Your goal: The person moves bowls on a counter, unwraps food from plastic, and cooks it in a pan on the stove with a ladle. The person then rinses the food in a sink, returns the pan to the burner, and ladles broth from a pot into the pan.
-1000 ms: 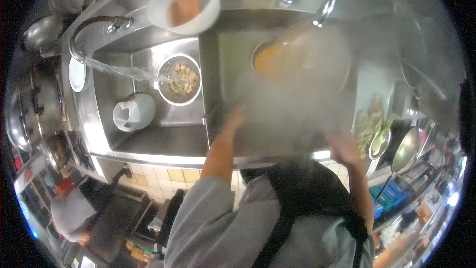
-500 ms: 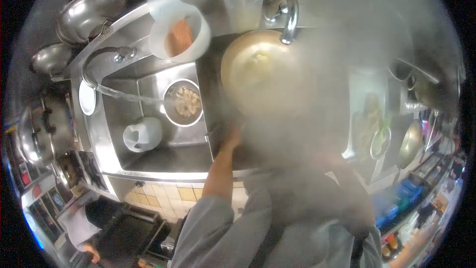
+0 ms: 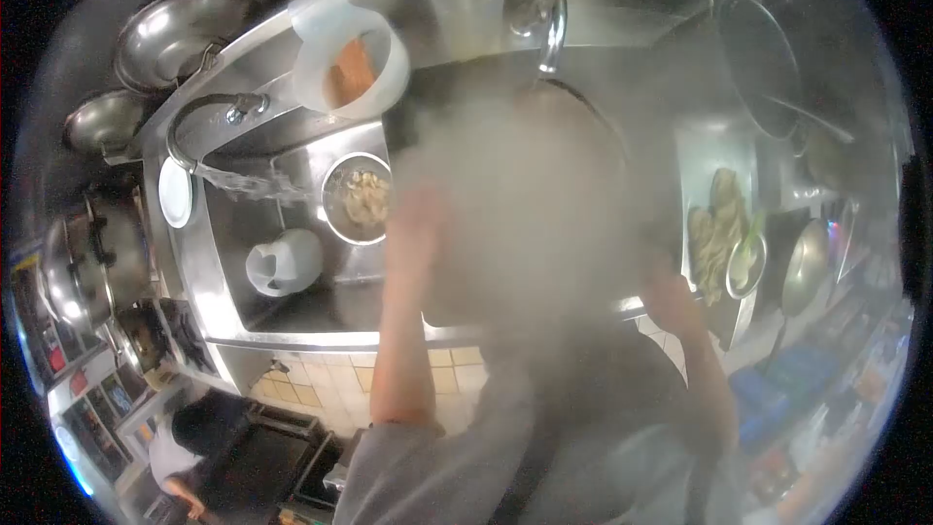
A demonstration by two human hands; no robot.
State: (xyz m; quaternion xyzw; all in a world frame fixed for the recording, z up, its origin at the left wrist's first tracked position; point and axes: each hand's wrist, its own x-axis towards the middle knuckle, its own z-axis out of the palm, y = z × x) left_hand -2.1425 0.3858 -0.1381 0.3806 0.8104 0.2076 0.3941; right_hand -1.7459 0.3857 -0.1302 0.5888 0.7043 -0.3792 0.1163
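Thick steam rises over the middle of the steel counter, between my hands. My left hand [image 3: 418,219] reaches forward on the steam's left side, just right of a round metal bowl [image 3: 337,226] holding pale food pieces in water. My right hand [image 3: 669,294] is at the steam's right edge, near the counter's front, left of a tray [image 3: 690,157] with greenish-yellow, vegetable-like pieces [image 3: 717,233]. Steam blurs the fingers of both hands, so what they hold cannot be made out. A dark curved rim [image 3: 581,97] shows faintly behind the steam; the rest of that vessel is hidden.
Water runs from the left tap [image 3: 180,131] into the sink [image 3: 292,316], where a cut white jug [image 3: 287,261] stands. Behind are a white container [image 3: 392,87], a pump bottle [image 3: 462,15] and another tap [image 3: 554,34]. A large strainer [image 3: 758,58] leans right; woks [image 3: 180,34] stand left.
The wide pale pan of cloudy liquid seen under the tap no longer shows; denser steam covers the middle. My left hand has moved left and forward, and my right hand has come into view.
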